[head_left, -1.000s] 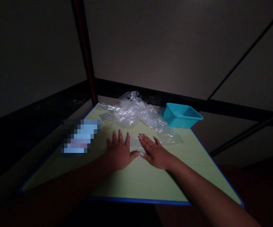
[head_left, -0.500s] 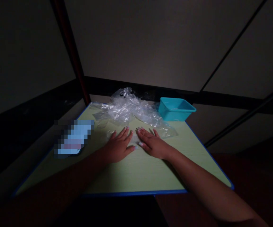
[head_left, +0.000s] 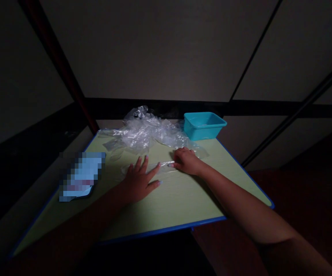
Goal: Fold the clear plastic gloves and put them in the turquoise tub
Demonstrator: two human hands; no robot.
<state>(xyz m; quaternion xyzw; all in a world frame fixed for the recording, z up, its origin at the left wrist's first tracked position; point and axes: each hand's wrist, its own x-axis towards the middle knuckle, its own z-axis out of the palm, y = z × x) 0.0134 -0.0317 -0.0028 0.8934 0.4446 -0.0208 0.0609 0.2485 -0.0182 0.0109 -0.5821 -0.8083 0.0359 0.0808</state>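
Note:
A flattened strip of clear plastic [head_left: 166, 167] lies on the pale green table [head_left: 166, 203] between my hands. My left hand [head_left: 139, 179] rests on its left part, palm down, with the fingers spread. At the strip's right end my right hand [head_left: 186, 161] has its fingers curled and pressed together, with the thumb on the plastic. Behind both hands is a loose heap of crumpled clear plastic [head_left: 143, 132].
A turquoise bin [head_left: 203, 132] stands at the table's back right corner. On the left side lies a flat object with a pixelated surface [head_left: 82, 174]. The table has a blue edge, and a dark-banded wall runs behind it.
My right hand has gone from lying flat to curled, and sits farther from my left hand. More of the plastic strip shows between them. The view has shifted and tilted slightly.

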